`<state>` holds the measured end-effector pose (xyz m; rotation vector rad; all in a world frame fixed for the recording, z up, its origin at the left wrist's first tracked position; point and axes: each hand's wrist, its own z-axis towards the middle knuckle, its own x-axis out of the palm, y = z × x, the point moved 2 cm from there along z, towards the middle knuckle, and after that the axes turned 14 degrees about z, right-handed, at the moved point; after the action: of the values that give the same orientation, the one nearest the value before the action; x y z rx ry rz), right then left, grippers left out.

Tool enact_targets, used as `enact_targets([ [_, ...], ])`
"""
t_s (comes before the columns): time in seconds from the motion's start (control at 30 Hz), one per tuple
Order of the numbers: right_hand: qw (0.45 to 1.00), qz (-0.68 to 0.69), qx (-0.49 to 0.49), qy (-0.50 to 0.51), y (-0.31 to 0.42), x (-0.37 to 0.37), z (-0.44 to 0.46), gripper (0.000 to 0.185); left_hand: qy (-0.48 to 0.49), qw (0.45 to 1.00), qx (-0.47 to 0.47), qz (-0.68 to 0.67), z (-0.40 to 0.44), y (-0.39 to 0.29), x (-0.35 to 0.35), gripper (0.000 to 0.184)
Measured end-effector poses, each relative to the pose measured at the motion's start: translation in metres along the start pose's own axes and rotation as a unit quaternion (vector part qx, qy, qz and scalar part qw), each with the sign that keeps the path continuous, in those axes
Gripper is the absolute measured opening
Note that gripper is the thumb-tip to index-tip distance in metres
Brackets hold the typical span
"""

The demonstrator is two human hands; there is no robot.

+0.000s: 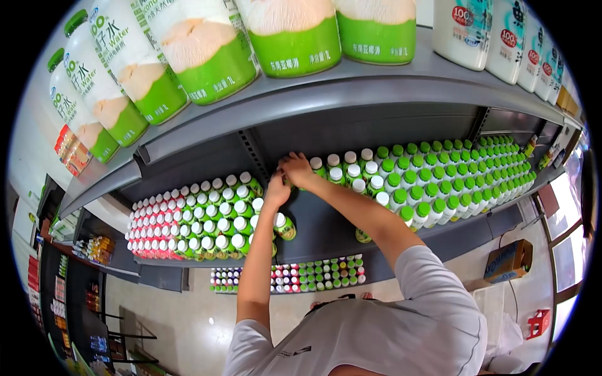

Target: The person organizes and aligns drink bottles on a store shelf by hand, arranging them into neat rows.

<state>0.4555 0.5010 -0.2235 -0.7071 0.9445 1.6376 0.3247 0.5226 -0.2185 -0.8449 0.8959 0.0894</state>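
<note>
My right hand (297, 170) and my left hand (278, 189) meet at the back of the middle shelf, in the gap between two groups of bottles. Both have bent fingers, and whatever lies under them is mostly hidden. White-capped green bottles (216, 219) stand in rows left of my left forearm. One white-capped bottle (285, 227) is just right of that forearm, near the shelf's front. Beside my right hand begins another group of white-capped bottles (353, 171), partly behind my right forearm.
Green-capped bottles (445, 188) fill the shelf's right side; pink-labelled bottles (150, 225) stand far left. Overhead, an upper shelf (351, 89) holds large coconut-water bottles (295, 41). More bottles (313, 276) sit low down. A cardboard box (508, 260) and red stool (538, 324) are at right.
</note>
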Motion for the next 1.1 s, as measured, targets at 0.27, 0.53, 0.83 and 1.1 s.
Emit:
enact_targets([
  [0.27,0.988,0.045,0.067,0.134,0.005,-0.008,0.022,0.033,0.063,0.987,-0.08,-0.124,0.0,0.016,-0.003,0.049],
  [0.53,0.978,0.029,0.11,0.174,0.023,-0.016,0.026,0.036,0.048,0.997,-0.047,-0.035,-0.006,0.029,-0.002,0.053],
  [0.83,0.97,0.222,-0.004,0.103,0.054,-0.035,-0.004,0.05,-0.076,0.969,-0.079,0.22,-0.076,-0.013,-0.085,0.033],
  [1.1,0.901,0.288,-0.094,0.312,0.076,0.016,0.011,0.027,-0.022,0.973,-0.089,0.213,-0.074,0.026,-0.072,0.029],
])
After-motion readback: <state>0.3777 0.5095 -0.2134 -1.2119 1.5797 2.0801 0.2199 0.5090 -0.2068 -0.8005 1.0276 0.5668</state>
